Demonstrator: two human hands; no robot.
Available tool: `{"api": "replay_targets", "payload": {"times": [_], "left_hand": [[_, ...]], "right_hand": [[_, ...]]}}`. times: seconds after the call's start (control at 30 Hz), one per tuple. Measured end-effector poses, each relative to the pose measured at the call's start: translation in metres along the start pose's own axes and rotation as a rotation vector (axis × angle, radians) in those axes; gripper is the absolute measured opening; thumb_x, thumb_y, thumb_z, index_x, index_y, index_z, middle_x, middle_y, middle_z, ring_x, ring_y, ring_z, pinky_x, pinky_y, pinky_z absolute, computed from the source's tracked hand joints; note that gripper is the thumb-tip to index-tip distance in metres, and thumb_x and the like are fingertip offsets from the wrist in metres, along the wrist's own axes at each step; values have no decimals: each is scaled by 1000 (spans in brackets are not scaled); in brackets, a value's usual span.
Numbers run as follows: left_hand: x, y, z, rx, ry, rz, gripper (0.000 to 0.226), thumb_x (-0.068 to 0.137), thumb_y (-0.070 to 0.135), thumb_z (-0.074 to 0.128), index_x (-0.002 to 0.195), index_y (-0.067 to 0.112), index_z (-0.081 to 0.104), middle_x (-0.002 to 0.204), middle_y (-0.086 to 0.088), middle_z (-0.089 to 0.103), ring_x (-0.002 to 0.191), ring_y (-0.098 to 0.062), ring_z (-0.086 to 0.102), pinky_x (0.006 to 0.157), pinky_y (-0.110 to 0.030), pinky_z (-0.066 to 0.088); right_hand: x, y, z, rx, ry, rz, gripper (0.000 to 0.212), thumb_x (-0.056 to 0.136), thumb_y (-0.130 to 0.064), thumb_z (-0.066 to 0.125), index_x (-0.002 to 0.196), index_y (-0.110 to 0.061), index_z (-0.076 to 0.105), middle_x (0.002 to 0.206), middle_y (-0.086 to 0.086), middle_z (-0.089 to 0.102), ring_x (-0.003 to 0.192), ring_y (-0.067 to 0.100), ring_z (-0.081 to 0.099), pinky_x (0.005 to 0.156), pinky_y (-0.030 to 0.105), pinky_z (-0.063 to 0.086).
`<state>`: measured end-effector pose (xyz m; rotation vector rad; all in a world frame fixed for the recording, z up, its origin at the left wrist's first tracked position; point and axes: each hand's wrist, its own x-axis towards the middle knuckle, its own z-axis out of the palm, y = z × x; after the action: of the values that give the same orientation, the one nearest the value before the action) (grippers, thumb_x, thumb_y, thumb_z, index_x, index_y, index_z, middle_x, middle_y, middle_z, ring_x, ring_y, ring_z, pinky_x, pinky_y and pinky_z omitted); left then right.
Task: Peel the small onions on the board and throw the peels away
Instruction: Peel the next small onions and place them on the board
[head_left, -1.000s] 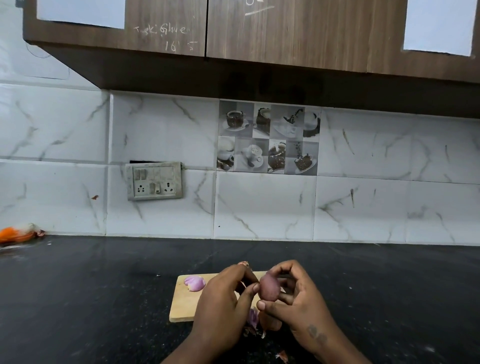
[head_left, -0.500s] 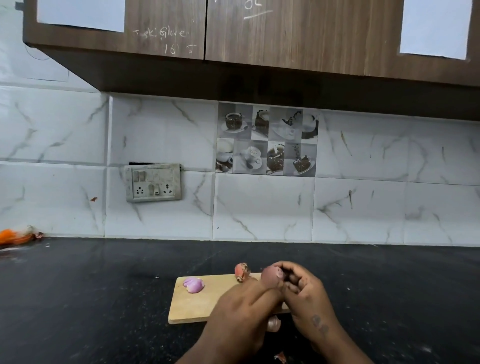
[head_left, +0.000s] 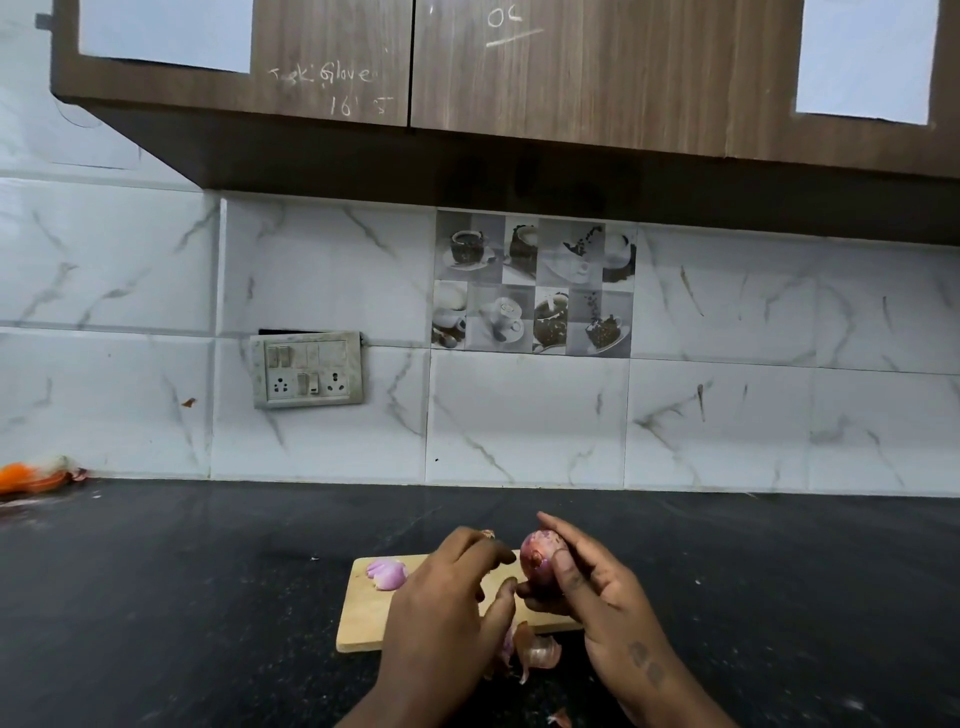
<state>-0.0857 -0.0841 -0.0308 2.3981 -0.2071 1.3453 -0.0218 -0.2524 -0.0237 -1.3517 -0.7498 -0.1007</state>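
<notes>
Over the wooden board (head_left: 363, 618) my right hand (head_left: 602, 592) grips a small reddish onion (head_left: 537, 558) with part of its skin still on. My left hand (head_left: 447, 603) is just left of it, its thumb tip close under the onion. The left fingertips pinch a small scrap of peel (head_left: 488, 534), mostly hidden behind them. One peeled pale purple onion (head_left: 387, 573) lies on the board's far left corner.
Loose peels (head_left: 535, 652) lie on the black counter just in front of the board, with another scrap (head_left: 558, 719) nearer me. An orange object (head_left: 31, 475) sits at the far left by the tiled wall. A switch plate (head_left: 306, 370) is on the wall.
My left hand pulled a strip of skin off the onion, then drew back down and to the left. My right hand turned the onion and now shows its torn skin.
</notes>
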Motion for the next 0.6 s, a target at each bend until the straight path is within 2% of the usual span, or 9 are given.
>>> {"api": "replay_targets", "payload": {"times": [0.17,0.27,0.33,0.4,0.5,0.6], "left_hand": [[2,3,-4,-109,31,34,21,95,35,69,113,46,64,102,26,59,79,6,59,62,-13,47],[2,1,-2,-168,32,47,29,94,26,72,116,45,68,104,24,61,83,6,60,64,-10,46],[3,-1,0,-233,57,39,26,93,21,74,111,40,72,101,22,65,87,1,64,68,-10,46],[4,-5,1,-287,80,36,23,91,16,76,104,35,75,96,21,68,89,-2,67,68,-14,49],[4,-8,2,-323,106,21,19,88,16,79,96,33,76,89,20,70,85,-4,68,62,-22,53],[4,-10,2,-302,123,36,13,86,21,81,93,32,77,85,19,70,79,-4,68,61,-24,55]], "right_hand": [[-1,-2,2,-2,-19,17,32,94,-30,54,123,-19,62,101,12,77,78,30,74,72,35,61],[-2,-3,2,-8,-41,37,32,93,-34,57,120,-26,69,97,14,77,75,23,70,69,34,59],[-2,-3,1,-44,-55,44,31,92,-34,66,123,-32,69,100,10,78,78,18,70,71,32,59],[-2,-1,1,-66,-81,44,40,88,-29,77,126,-29,66,107,6,78,85,16,72,74,34,59],[-2,-1,1,-86,-71,35,43,78,-25,80,118,-18,66,107,5,78,86,13,71,76,33,57],[-3,-2,0,-114,-55,1,36,78,-27,80,113,-21,72,105,4,78,84,12,71,76,30,57]]}}
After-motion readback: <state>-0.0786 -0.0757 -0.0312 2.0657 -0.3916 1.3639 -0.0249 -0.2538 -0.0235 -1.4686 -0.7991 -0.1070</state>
